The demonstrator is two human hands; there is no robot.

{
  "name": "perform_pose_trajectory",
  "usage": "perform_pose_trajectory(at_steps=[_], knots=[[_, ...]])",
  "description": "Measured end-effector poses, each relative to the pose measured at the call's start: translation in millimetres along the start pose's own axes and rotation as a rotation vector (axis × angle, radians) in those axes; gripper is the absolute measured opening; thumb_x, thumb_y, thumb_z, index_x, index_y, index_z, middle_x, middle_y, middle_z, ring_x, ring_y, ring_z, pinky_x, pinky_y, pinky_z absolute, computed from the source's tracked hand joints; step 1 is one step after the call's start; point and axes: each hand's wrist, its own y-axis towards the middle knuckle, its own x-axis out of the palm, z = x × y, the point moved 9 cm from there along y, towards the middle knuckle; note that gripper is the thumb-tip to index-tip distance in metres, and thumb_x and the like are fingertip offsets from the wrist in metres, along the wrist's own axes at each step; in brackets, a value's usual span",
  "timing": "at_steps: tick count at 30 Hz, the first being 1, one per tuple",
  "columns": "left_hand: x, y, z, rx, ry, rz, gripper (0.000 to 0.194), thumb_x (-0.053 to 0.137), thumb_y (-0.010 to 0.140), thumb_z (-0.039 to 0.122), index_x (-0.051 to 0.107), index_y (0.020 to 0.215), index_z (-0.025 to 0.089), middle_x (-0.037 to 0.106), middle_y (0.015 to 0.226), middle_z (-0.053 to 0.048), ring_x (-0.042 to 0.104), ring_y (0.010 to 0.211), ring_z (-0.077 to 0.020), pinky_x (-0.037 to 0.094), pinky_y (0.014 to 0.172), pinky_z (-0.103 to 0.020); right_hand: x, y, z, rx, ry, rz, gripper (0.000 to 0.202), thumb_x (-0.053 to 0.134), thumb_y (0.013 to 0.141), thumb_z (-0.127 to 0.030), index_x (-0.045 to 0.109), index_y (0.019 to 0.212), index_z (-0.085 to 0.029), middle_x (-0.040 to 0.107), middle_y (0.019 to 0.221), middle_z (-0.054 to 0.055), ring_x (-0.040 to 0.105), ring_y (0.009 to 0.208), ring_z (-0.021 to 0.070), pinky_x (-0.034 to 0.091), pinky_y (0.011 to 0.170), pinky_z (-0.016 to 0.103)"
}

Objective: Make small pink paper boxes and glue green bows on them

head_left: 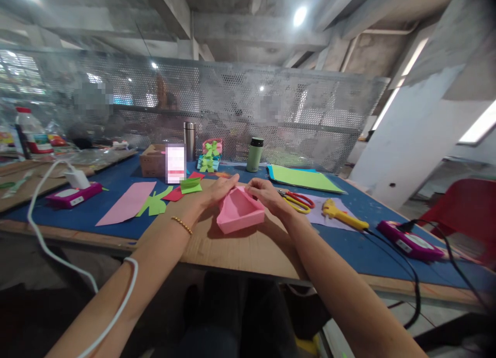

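A folded pink paper box [239,226], open at the top, rests on a brown board in front of me, its far side partly behind my fingers. My left hand [221,189] holds its far left wall, fingers reaching along the back edge and the thumb hard to see. At the far right corner, my right hand [266,193] pinches the paper rim with bent fingers. Left of the box lie a green cut-out paper shape [158,202], a folded green strip [191,185] and a flat pink sheet [127,202].
Scissors [300,201] and a yellow glue gun [343,215] lie right on a lilac sheet. Purple power blocks [408,239] with cables flank the board [236,254]. Behind stand a green bottle [254,155], a steel flask [189,141], a cardboard box [152,161] and green sheets [306,179].
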Motion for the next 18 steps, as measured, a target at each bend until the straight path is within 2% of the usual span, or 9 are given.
perform_pose_trajectory(at_steps=[3,6,9,12,15,18], knots=[[-0.3,2,-1,-0.021,-0.1,0.0,0.069,0.048,0.08,0.079,0.067,0.071,0.014,0.064,0.067,-0.008,0.055,0.061,-0.0161,0.038,0.054,-0.026,-4,2,5,0.002,-0.022,0.035,0.025,0.06,0.073,-0.042,0.054,0.067,-0.019,0.052,0.065,-0.002,0.046,0.063,0.0131,0.035,0.057,0.026],[-5.6,3,-4,-0.044,-0.202,0.063,0.067,0.056,0.076,0.077,0.072,0.083,0.012,0.068,0.071,-0.009,0.057,0.063,-0.0165,0.038,0.055,-0.026,-6,4,8,-0.004,-0.038,0.056,0.026,0.058,0.074,-0.045,0.055,0.069,-0.019,0.052,0.064,-0.002,0.045,0.061,0.0128,0.034,0.057,0.026],[-4.9,3,-7,-0.067,-0.159,0.067,0.057,0.066,0.074,0.069,0.07,0.075,0.011,0.066,0.069,-0.008,0.056,0.06,-0.0154,0.039,0.055,-0.026,-6,7,6,-0.026,-0.067,0.061,0.027,0.059,0.073,-0.045,0.054,0.067,-0.019,0.052,0.065,-0.002,0.044,0.062,0.0128,0.033,0.057,0.027],[-2.4,-1,-6,-0.077,-0.098,0.056,0.038,0.076,0.069,0.05,0.068,0.069,0.012,0.061,0.063,-0.003,0.051,0.055,-0.0126,0.036,0.052,-0.025,-3,6,1,-0.044,-0.098,0.048,0.026,0.06,0.071,-0.044,0.054,0.064,-0.019,0.052,0.064,-0.002,0.043,0.062,0.0128,0.032,0.057,0.027],[-2.8,-5,-2,-0.07,-0.066,0.069,0.02,0.076,0.067,0.032,0.067,0.065,0.014,0.057,0.058,0.0,0.046,0.052,-0.0107,0.032,0.05,-0.024,1,4,-3,-0.052,-0.118,0.025,0.024,0.058,0.072,-0.042,0.054,0.064,-0.019,0.052,0.062,-0.002,0.043,0.061,0.0126,0.03,0.056,0.027],[-2.4,-9,3,-0.061,-0.045,0.061,0.017,0.073,0.067,0.027,0.063,0.058,0.015,0.052,0.054,0.002,0.043,0.051,-0.01,0.029,0.048,-0.025,4,2,-6,-0.062,-0.128,-0.001,0.023,0.059,0.071,-0.04,0.056,0.064,-0.019,0.052,0.061,-0.002,0.042,0.06,0.0125,0.03,0.056,0.027]])
